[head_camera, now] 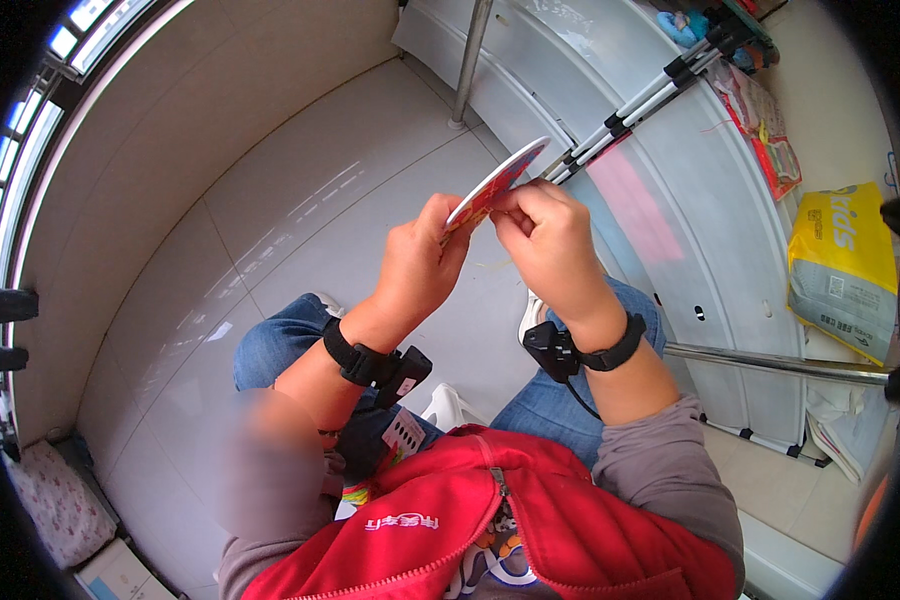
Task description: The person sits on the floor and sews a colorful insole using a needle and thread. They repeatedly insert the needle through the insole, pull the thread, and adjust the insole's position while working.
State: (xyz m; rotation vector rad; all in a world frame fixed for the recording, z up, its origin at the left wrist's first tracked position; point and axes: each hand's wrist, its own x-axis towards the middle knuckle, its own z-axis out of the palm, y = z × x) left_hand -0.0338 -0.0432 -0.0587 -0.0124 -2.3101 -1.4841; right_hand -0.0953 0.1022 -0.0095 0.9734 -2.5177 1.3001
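A thin disc with a white rim and a red, patterned face [498,184] is tilted nearly edge-on in front of me. My left hand [425,251] grips its lower left edge between thumb and fingers. My right hand [547,232] is at the patterned face with thumb and fingertips pinched together; whether they hold something small there is hidden. A thin yellowish strand [493,264] shows faintly below the disc, between the hands. Both wrists wear black straps with small black devices.
A white plastic cabinet [690,225] curves along the right, with folded white poles [645,94] before it. A metal rail [780,360] runs at the lower right, near a yellow and grey bag [844,270]. A blurred patch [274,465] covers something beside my left arm.
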